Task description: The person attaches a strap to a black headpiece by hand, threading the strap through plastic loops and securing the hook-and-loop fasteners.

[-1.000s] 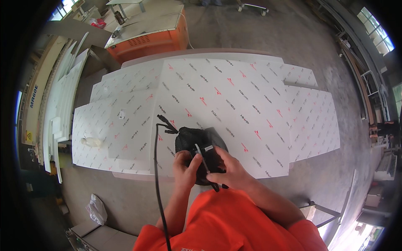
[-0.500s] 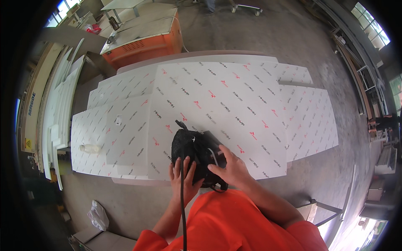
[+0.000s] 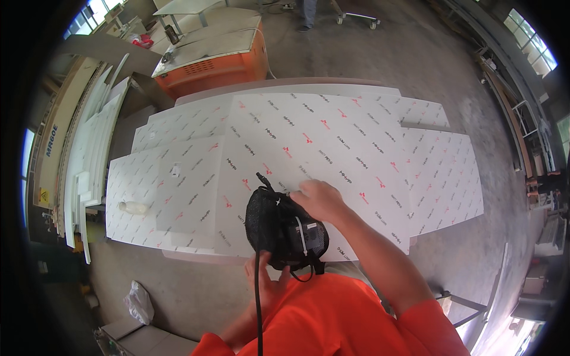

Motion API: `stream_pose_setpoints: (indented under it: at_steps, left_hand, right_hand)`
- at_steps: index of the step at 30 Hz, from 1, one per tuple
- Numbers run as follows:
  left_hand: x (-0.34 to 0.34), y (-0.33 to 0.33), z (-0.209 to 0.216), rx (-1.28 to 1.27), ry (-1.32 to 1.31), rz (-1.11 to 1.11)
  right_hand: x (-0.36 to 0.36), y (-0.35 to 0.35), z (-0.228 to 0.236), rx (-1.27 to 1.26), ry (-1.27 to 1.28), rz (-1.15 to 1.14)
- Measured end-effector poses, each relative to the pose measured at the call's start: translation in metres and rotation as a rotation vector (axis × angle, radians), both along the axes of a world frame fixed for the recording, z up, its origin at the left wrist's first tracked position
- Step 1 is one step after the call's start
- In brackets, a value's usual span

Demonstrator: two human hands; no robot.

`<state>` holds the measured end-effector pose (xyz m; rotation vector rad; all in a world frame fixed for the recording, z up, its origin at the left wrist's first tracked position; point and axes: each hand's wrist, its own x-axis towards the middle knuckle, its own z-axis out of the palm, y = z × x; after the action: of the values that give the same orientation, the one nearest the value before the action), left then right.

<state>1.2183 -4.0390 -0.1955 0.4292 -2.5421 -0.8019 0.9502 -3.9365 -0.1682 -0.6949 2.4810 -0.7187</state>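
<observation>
A black power tool in a mesh-like cover, with a black cable hanging down from it, rests at the near edge of a stack of white boards printed with small red and black marks. My left hand holds the tool from below, partly hidden under it. My right hand lies on the tool's far right side, fingers reaching onto the board. Both arms wear orange sleeves.
A small white bottle lies on the boards at the left. An orange-sided machine stands behind the stack. White panels lean at the left. A white bag lies on the concrete floor; a person's legs stand far back.
The tool has shifted slightly toward me at the board edge. My right hand moved from its near side up to the far right side; my left hand slid beneath it.
</observation>
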Motion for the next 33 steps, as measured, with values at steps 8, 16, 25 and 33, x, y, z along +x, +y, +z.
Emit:
stream_pose_setpoints:
  at_steps: [8, 16, 25, 33]
  left_hand:
    - [0.03, 0.032, -0.055, 1.342, -0.244, 0.252]
    - [0.016, 0.016, -0.046, 1.583, 0.101, 0.423]
    - [0.011, -0.104, -0.04, 1.429, 0.0, 0.311]
    - [-0.014, -0.126, -0.039, 1.346, -0.16, 0.266]
  right_hand:
    - [-0.027, -0.033, -0.046, -0.086, -0.729, -0.05]
    - [-0.014, -0.01, -0.06, -0.226, -1.24, -0.136]
    - [-0.025, 0.022, -0.022, 0.117, -0.357, 0.272]
    - [-0.038, 0.016, -0.009, -0.229, -0.672, -0.035]
